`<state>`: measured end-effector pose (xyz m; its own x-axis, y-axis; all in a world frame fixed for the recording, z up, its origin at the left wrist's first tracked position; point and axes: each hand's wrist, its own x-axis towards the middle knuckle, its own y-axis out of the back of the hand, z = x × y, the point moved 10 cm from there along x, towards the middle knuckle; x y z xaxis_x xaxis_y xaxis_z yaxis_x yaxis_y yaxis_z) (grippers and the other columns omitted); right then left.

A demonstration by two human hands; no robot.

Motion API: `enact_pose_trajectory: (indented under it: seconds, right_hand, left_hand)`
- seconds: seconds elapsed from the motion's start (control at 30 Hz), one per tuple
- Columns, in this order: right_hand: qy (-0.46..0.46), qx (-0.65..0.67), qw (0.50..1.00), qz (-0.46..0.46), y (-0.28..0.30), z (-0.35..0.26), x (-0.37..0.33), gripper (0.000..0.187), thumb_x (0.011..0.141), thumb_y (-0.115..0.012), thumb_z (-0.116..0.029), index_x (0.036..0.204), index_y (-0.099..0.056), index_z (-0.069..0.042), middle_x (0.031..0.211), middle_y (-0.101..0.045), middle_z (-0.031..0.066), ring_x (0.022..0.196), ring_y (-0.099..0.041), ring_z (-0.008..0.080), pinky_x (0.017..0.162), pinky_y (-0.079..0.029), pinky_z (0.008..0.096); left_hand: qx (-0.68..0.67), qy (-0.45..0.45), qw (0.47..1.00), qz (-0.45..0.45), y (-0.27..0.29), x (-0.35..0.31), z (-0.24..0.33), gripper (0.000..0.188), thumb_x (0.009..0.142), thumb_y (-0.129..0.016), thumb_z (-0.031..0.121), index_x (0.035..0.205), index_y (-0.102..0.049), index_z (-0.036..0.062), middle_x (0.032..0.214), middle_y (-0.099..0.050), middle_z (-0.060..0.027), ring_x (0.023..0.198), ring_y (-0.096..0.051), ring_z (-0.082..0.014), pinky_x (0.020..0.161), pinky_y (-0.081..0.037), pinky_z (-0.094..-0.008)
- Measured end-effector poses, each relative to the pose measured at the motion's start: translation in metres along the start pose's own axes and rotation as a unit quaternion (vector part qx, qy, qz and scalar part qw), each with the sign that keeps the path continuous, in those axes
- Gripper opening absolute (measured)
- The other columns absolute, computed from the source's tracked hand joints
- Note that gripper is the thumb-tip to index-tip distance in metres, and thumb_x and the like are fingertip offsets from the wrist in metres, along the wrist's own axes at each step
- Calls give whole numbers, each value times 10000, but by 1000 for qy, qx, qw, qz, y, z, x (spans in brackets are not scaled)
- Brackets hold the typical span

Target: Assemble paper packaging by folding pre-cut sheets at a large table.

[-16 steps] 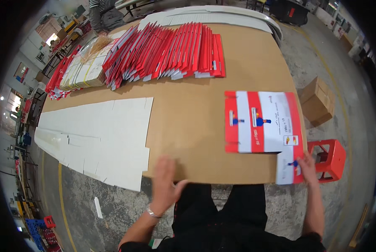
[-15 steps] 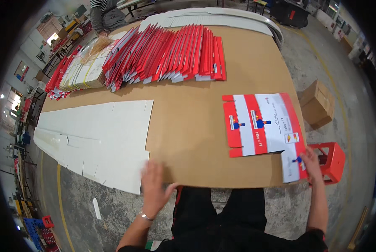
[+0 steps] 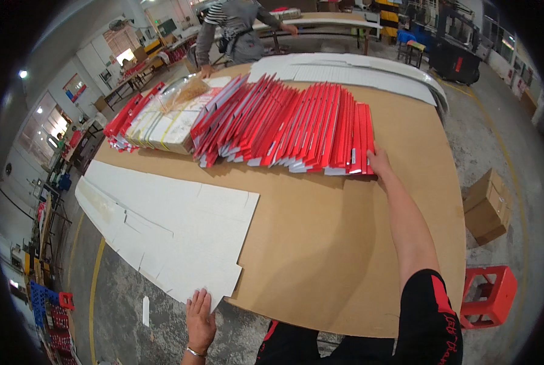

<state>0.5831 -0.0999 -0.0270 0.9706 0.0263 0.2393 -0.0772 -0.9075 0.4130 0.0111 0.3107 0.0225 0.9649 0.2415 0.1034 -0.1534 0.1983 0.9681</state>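
Note:
A long row of red-and-white folded cartons (image 3: 308,128) leans on edge across the far part of the table. My right hand (image 3: 378,163) is stretched out to the row's right end, closed on the near edge of the last folded carton (image 3: 364,137); its far fingers are partly hidden. Close to me at the left lie flat white cardboard sheets (image 3: 175,225), printing not visible on their upper face. On their near corner rests my left hand (image 3: 200,319), fingers stretched out and flat, holding nothing.
A strapped bundle of white sheets (image 3: 162,128) with a clear plastic bag (image 3: 190,91) sits left of the row. More white sheets (image 3: 357,72) lie along the far edge. Right of the table are a brown box (image 3: 488,207) and a red stool (image 3: 488,295). Another person (image 3: 232,33) stands beyond.
My right hand has gone from the near right edge to the row's end; the flat printed carton is no longer spread at the right. My left hand has come onto the white sheets' corner.

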Motion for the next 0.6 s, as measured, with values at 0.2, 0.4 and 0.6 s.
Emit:
enact_pose_trajectory:
  seconds: [0.2,0.4,0.6]
  right_hand:
    - [351,-105,924,-111,-53,-196,-243,679,819,-732,-278,1386,-443,-40,1372,-490,167,1298,-439,333,1096,-339,439]
    - [434,-106,860,-244,-49,-266,-454,220,798,-656,-159,1011,-658,-105,1107,-646,72,1095,-592,249,991,-428,438]
    - [213,-76,972,-64,119,-201,-441,274,697,-609,68,908,-687,-89,971,-691,69,946,-641,270,869,-485,377]
  left_hand:
    - [-88,-115,974,173,93,20,65,284,774,-616,-31,1037,-675,58,1037,-703,-127,922,-683,-324,804,-555,-393]
    - [-216,-267,938,44,55,-8,196,327,723,-778,126,1040,-701,101,1020,-709,-64,869,-694,-255,726,-563,-315]
    - [-43,-245,968,-24,29,-9,176,622,766,-766,271,1321,-533,112,1336,-554,-109,1286,-485,-296,1056,-380,-495]
